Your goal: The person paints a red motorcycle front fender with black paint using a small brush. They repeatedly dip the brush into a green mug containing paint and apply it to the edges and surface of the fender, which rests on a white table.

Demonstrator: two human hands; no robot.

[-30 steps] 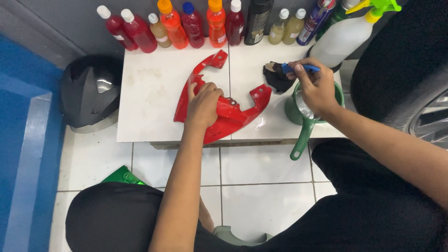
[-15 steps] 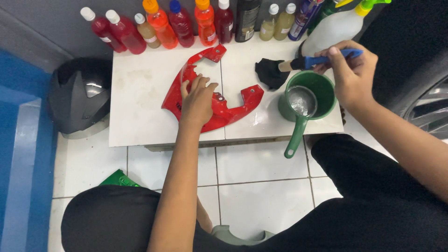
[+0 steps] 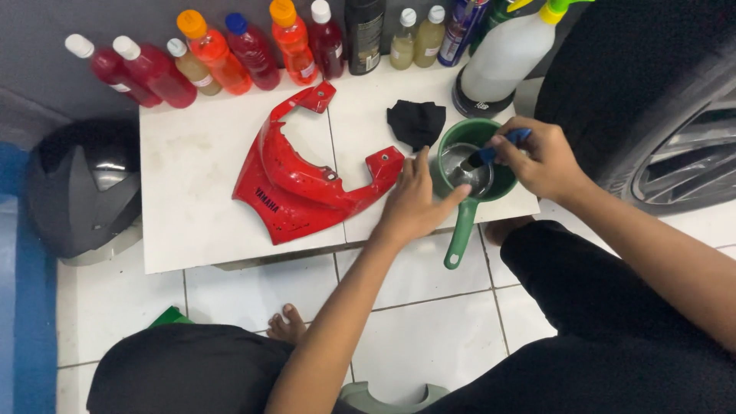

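A red plastic motorcycle fairing panel [image 3: 300, 184] lies on the low white tiled platform [image 3: 192, 192]. My left hand [image 3: 418, 201] rests open beside the panel's right tip, fingers touching the rim of a green dipper [image 3: 502, 184] that holds a small shiny can [image 3: 460, 165]. My right hand [image 3: 540, 157] grips a blue-handled brush [image 3: 498, 149] with its head dipped into the can. A black cloth [image 3: 415, 123] lies just behind the dipper.
Several bottles of red, orange and yellowish liquid [image 3: 207, 54] line the back wall, with a large white spray bottle [image 3: 498, 61] at the right. A black helmet [image 3: 80, 188] sits on the floor at left. A vehicle tyre and wheel [image 3: 652, 107] stand at right.
My left hand left the red panel and moved right to the green dipper. My right hand brought the brush down from above the black cloth into the can.
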